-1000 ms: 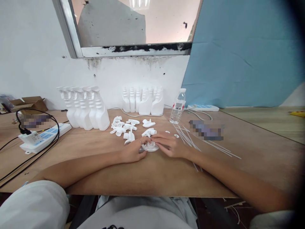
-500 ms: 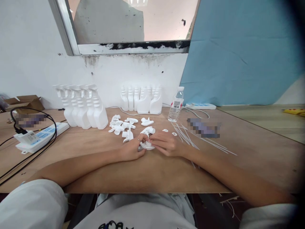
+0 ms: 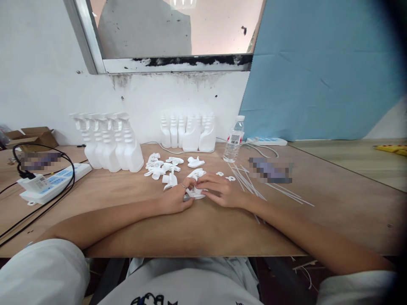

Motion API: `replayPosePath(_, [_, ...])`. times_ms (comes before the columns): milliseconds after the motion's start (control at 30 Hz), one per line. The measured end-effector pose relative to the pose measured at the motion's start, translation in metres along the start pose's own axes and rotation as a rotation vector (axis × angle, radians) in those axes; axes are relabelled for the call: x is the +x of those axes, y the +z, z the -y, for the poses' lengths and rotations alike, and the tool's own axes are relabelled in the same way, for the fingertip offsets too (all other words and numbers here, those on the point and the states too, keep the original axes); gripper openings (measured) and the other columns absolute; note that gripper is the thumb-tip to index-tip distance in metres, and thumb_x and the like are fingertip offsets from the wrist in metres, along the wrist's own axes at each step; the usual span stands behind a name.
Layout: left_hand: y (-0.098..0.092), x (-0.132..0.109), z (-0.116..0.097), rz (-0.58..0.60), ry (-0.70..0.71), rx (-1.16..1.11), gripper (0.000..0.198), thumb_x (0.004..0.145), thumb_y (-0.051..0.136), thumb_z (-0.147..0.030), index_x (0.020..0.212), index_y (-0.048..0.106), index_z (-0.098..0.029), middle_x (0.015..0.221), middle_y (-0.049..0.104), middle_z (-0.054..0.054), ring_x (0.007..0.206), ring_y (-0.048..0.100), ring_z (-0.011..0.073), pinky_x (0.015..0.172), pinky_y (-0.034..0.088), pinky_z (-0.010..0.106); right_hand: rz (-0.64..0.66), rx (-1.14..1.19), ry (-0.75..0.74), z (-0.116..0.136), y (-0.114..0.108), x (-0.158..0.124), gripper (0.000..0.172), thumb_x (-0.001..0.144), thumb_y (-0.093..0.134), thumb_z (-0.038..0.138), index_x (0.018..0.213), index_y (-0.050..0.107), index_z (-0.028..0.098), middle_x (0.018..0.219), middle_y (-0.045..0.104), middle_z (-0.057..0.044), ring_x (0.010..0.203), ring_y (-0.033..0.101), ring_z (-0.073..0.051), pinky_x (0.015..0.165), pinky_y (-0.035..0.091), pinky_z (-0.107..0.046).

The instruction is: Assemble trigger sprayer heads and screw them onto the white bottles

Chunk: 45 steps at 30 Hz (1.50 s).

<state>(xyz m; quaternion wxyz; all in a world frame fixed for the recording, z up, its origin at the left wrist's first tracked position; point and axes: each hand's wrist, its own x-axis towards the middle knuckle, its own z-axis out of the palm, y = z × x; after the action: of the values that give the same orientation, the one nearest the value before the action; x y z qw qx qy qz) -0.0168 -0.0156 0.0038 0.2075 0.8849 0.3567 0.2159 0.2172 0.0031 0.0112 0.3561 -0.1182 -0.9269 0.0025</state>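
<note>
Sprayer head (image 3: 196, 195), white plastic, sits about midway between the worktop's (image 3: 203, 233) front and back edges, in the person's hands, its collar facing up. The left hand (image 3: 177, 199) grips it from the side, thumb low and fingers above; the right hand (image 3: 222, 190) brings its bunched fingertips to the collar, though whether they pinch a small part cannot be told. No tube shows on this piece, so it looks unfinished.

Just beyond the fingers lies another white head (image 3: 197, 173), and a loose cluster of heads (image 3: 155, 171) spreads toward the back edge, apparently without tubes as well. Flat white rings (image 3: 219, 173) lie off the right hand, and thin white tubes (image 3: 245, 181) fan out toward the right edge, not joined to anything.

Near the back edge, left of centre, a row of bottles (image 3: 130, 148), about five, already carries heads. Bare-necked bottles (image 3: 190, 139) stand along the back edge's middle, seemingly without any. By count, some units look complete and several remain in parts. A water bottle (image 3: 232, 147) stands to their right; a power strip (image 3: 57, 183) lies toward the left edge.
</note>
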Motion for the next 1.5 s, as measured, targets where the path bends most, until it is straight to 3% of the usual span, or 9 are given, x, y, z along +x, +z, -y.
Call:
replayPosePath(267, [-0.002,0.0,-0.003,-0.017,0.085,0.0,0.04,0.085,0.054,-0.02,0.124,0.043,-0.023,0.11,0.06,0.004,0.089,0.06,0.0183,0.083,0.048,0.031,0.026,0.022,0.134,0.002,-0.003,0.0,0.012,0.093,0.059,0.024,0.105,0.058,0.021,0.116,0.063,-0.011,0.11,0.061,-0.021,0.094,0.051,-0.038])
replayPosePath(433, [-0.001,-0.001,-0.003,-0.028,0.076,0.029,0.04,0.086,0.055,-0.021,0.124,0.044,-0.022,0.111,0.061,0.004,0.088,0.061,0.0183,0.083,0.049,0.031,0.116,0.047,0.137,-0.001,-0.003,-0.001,0.018,0.091,0.064,0.03,0.106,0.059,0.02,0.118,0.064,-0.011,0.109,0.062,-0.022,0.093,0.051,-0.037])
replayPosePath(767, [0.002,0.002,0.006,-0.039,0.182,0.123,0.035,0.091,0.059,-0.031,0.124,0.05,-0.024,0.12,0.061,0.005,0.108,0.06,0.0214,0.092,0.047,0.031,0.026,0.051,0.123,-0.005,0.005,-0.005,0.011,0.091,0.064,0.025,0.101,0.063,0.019,0.112,0.066,-0.01,0.102,0.066,-0.02,0.086,0.053,-0.033])
replayPosePath(1233, [0.001,0.005,0.01,-0.052,0.205,0.103,0.03,0.092,0.057,-0.027,0.122,0.055,-0.023,0.112,0.065,0.004,0.098,0.063,0.0179,0.084,0.047,0.026,0.016,0.096,0.121,-0.003,0.004,-0.001,0.013,0.095,0.058,0.026,0.092,0.067,0.018,0.104,0.067,-0.01,0.093,0.066,-0.018,0.08,0.052,-0.029])
replayPosePath(1500, [0.0,0.004,0.006,-0.049,0.177,0.115,0.023,0.089,0.058,-0.026,0.111,0.056,-0.022,0.106,0.065,0.003,0.093,0.062,0.0178,0.079,0.047,0.026,0.082,0.155,0.238,0.0,-0.001,0.002,0.016,0.095,0.058,0.032,0.09,0.067,0.02,0.109,0.069,-0.009,0.101,0.065,-0.02,0.089,0.051,-0.034])
